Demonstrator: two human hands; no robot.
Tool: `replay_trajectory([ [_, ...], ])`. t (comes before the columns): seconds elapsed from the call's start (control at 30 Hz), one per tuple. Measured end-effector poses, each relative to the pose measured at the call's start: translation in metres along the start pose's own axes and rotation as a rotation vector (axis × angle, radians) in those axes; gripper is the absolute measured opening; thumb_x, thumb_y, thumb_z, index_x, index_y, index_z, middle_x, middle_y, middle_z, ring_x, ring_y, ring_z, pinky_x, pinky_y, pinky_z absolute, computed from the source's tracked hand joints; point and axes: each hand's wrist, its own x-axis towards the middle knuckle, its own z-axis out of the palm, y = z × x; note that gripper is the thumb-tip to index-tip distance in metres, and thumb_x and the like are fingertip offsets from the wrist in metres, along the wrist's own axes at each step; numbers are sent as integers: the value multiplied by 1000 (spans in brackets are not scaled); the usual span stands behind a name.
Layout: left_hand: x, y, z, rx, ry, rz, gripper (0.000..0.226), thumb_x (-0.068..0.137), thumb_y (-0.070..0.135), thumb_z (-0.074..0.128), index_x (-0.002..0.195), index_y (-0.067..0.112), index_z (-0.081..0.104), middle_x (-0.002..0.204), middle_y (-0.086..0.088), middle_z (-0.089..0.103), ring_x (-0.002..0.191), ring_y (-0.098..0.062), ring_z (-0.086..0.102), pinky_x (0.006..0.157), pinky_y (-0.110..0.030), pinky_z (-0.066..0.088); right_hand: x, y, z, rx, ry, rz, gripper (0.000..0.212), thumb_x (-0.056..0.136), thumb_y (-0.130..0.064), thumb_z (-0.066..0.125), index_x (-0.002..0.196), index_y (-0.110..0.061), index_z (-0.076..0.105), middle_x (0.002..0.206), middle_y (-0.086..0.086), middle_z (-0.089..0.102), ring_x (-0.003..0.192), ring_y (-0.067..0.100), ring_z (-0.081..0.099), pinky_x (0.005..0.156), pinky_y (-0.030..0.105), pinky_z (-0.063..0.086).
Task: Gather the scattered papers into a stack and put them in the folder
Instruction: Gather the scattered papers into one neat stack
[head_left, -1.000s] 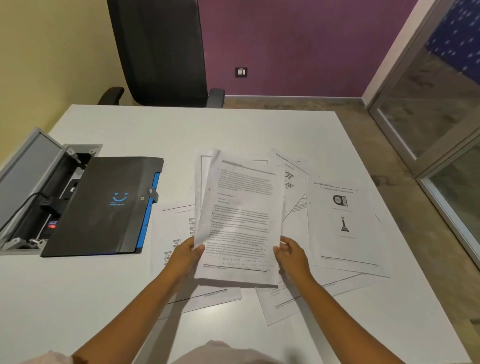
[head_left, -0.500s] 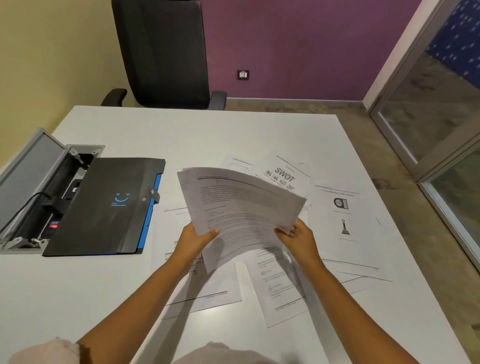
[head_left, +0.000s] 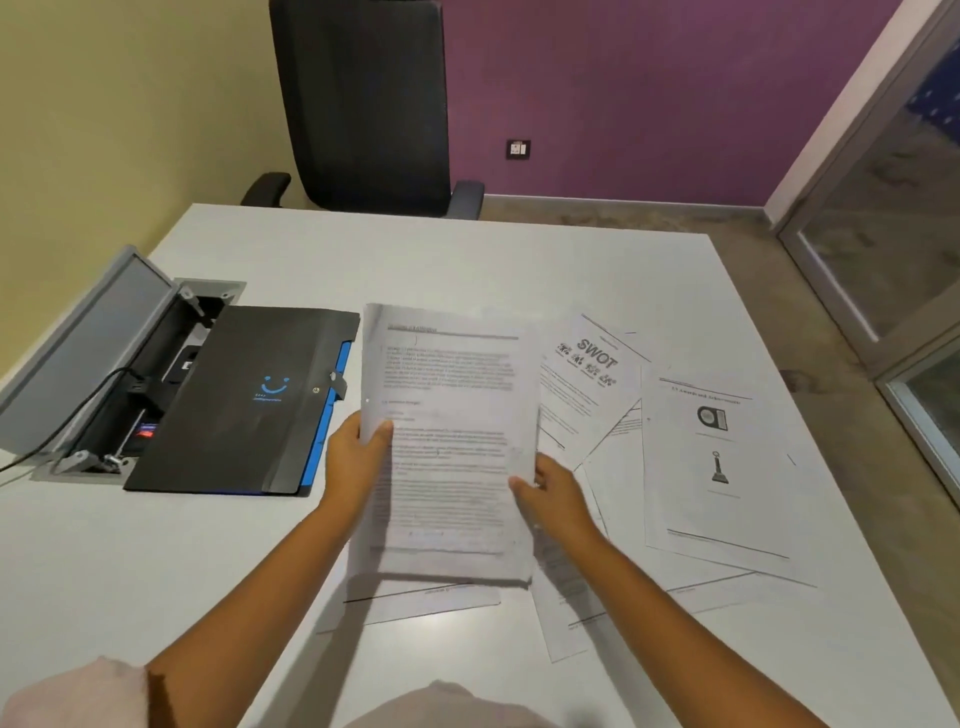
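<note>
I hold a thin stack of printed papers (head_left: 449, 415) upright above the white table (head_left: 467, 260). My left hand (head_left: 358, 457) grips its left edge and my right hand (head_left: 550, 493) grips its right edge. Several loose sheets still lie on the table: a SWOT page (head_left: 592, 384), a page with a trophy picture (head_left: 719, 462), and others partly hidden under the held stack (head_left: 421, 603). A closed black folder (head_left: 244, 400) with a blue smile logo lies to the left of the stack.
An open grey cable box (head_left: 98, 358) with plugs and a cord is set into the table at the left, partly under the folder. A black office chair (head_left: 363, 104) stands at the far edge. A glass partition (head_left: 893, 208) is on the right.
The held stack swung from flat, through a tilted fan, to upright and shifted left toward the folder. That uncovered the SWOT page.
</note>
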Motion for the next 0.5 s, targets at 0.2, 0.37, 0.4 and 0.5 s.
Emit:
replay_trajectory([
  [0.2, -4, -55, -26, 277, 158, -294, 38, 89, 21, 57, 121, 3, 50, 115, -14, 58, 110, -35, 55, 82, -37, 42, -5, 22, 41, -268, -21, 107, 42, 92, -22, 54, 132, -13, 43, 131, 7, 54, 109, 17, 55, 85, 23, 49],
  [0.37, -31, -86, -33, 532, 175, -466, 53, 85, 24, 62, 130, 3, 43, 129, -23, 49, 118, -40, 47, 94, -47, 41, -12, 39, 47, -482, -39, 192, 60, 91, -34, 53, 140, -9, 29, 139, 10, 39, 124, 24, 46, 99, 32, 42],
  [0.4, -35, -88, -32, 455, 190, -486, 54, 85, 22, 62, 130, 1, 42, 130, -23, 48, 118, -40, 47, 93, -46, 42, -12, 41, 47, -463, -58, 219, 58, 91, -33, 53, 139, -9, 31, 137, 11, 43, 121, 24, 49, 97, 32, 43],
  [0.5, -48, -92, -29, 200, 203, -556, 55, 85, 15, 62, 131, -1, 38, 133, -22, 48, 118, -37, 49, 90, -41, 42, -13, 48, 47, -420, -119, 244, 45, 91, -29, 53, 129, -10, 39, 125, 9, 55, 102, 20, 56, 79, 25, 47],
])
